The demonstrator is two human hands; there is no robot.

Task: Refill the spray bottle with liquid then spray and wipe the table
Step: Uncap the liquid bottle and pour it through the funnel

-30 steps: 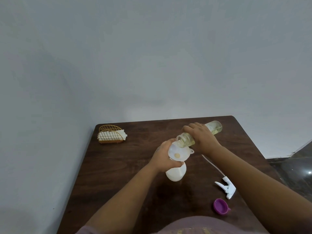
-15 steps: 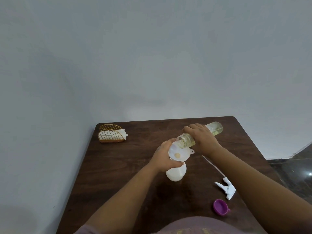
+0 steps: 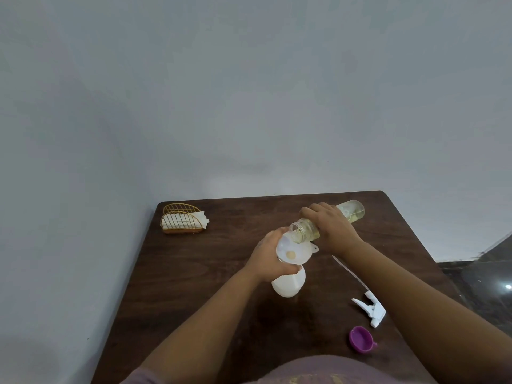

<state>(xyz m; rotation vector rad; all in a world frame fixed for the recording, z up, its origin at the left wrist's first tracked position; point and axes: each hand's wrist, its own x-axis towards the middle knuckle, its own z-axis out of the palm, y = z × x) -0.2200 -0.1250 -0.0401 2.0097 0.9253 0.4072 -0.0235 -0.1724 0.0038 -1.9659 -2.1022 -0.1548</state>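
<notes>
A white spray bottle [image 3: 288, 284] stands on the dark wooden table [image 3: 199, 275] with a white funnel [image 3: 296, 252] in its neck. My left hand [image 3: 267, 259] grips the bottle's neck and the funnel. My right hand [image 3: 329, 230] holds a clear bottle [image 3: 352, 212] of pale yellow liquid, tipped nearly level, its open mouth over the funnel. A little yellow liquid sits at the funnel's bottom. The white trigger sprayer head [image 3: 371, 310] with its long tube lies on the table to the right.
A purple cap [image 3: 360, 339] lies near the front right edge. A gold wire holder [image 3: 181, 221] with white napkins stands at the back left corner. A grey wall runs behind and to the left of the table.
</notes>
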